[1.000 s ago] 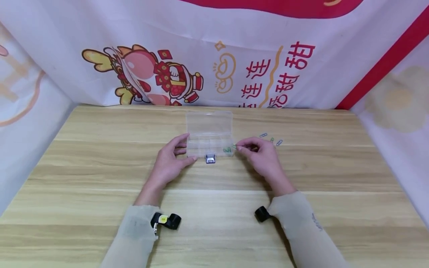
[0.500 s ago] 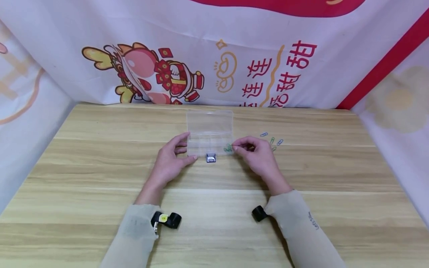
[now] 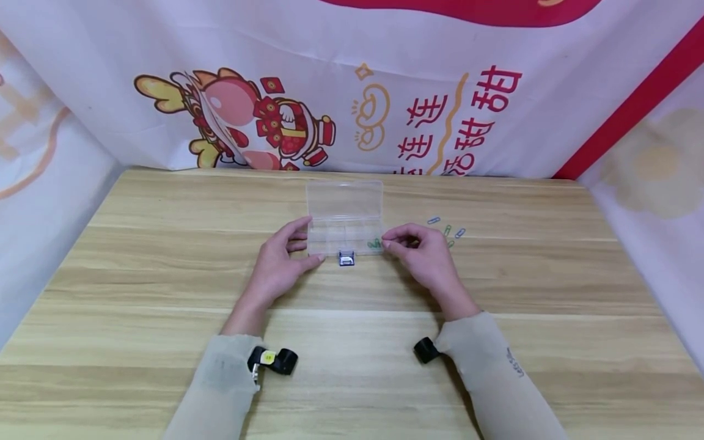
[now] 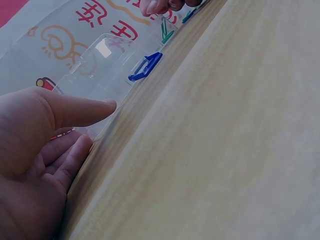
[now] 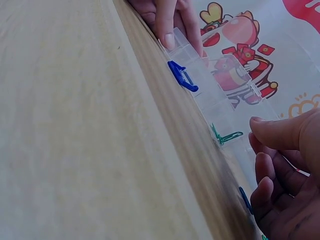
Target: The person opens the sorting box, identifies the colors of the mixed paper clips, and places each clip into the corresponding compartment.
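Note:
A clear plastic compartment box (image 3: 330,247) lies on the table with its lid (image 3: 344,200) raised at the back and a blue clasp (image 3: 346,258) at the front. My left hand (image 3: 278,260) grips its left end, thumb at the front corner and index finger toward the back. Green paper clips (image 5: 231,136) lie in the front right compartment, one of them leaning up. At the box's right end is my right hand (image 3: 423,250), fingers loosely bent. In the right wrist view its thumb and index finger are apart, with nothing between them.
To the right of the right hand lie several loose paper clips, among them a blue paper clip (image 3: 460,233) and a green paper clip (image 3: 447,230). A printed cloth (image 3: 341,122) hangs behind the wooden table (image 3: 352,379).
My right hand has moved slightly left to the box and let go of a green paper clip, which now lies with the others in the front right compartment. The left hand stays.

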Action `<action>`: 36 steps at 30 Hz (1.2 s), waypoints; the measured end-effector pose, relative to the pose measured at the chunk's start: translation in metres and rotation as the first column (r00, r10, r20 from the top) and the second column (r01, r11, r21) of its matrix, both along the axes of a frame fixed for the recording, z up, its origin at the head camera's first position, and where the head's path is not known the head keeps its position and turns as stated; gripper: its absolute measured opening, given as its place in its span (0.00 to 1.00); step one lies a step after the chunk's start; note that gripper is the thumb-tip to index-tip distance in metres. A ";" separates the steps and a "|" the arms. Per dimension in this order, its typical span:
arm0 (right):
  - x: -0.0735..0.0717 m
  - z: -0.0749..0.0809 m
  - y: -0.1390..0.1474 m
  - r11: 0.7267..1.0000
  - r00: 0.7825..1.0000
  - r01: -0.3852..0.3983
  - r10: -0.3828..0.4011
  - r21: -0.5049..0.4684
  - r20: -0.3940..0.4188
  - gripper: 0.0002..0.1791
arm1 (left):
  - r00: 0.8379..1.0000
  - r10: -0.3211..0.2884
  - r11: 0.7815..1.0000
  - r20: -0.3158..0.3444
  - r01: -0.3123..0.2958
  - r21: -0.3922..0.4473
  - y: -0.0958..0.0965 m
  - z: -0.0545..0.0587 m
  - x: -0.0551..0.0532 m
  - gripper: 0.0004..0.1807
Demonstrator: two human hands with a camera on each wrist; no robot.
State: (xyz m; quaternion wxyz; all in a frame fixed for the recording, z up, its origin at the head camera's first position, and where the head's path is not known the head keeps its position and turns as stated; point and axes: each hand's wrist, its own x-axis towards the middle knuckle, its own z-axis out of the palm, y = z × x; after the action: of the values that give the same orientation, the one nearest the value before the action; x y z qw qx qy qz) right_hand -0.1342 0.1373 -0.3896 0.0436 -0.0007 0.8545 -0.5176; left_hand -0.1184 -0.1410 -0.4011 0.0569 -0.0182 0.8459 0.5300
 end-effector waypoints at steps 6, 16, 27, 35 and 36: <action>0.000 0.000 -0.001 1.000 1.000 0.010 -0.010 0.002 -0.001 0.05 | 1.000 0.001 1.000 0.001 -0.001 0.002 0.001 0.001 -0.001 0.42; 0.000 0.002 0.018 1.000 0.999 0.029 -0.029 -0.012 0.018 0.08 | 1.000 -0.002 1.000 0.001 0.002 0.003 0.002 0.000 -0.001 0.43; 0.005 0.002 0.089 0.964 0.970 0.233 -0.223 -0.125 0.094 0.17 | 1.000 -0.007 1.000 0.006 0.006 0.008 0.002 0.000 -0.002 0.42; 0.007 0.003 0.110 0.955 0.957 0.278 -0.267 -0.105 0.110 0.18 | 1.000 0.002 1.000 0.008 -0.002 0.002 0.001 0.000 -0.001 0.42; 0.007 0.004 0.109 0.958 0.959 0.274 -0.264 -0.090 0.107 0.18 | 1.000 0.004 1.000 0.009 -0.004 0.002 0.001 -0.001 -0.001 0.42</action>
State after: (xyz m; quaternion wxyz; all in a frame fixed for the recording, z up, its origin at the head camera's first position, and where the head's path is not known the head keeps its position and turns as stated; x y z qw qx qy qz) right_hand -0.1271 0.2467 -0.3861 0.0129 0.1376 0.8156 -0.5618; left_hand -0.1195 -0.1405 -0.4016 0.0597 -0.0221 0.8450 0.5310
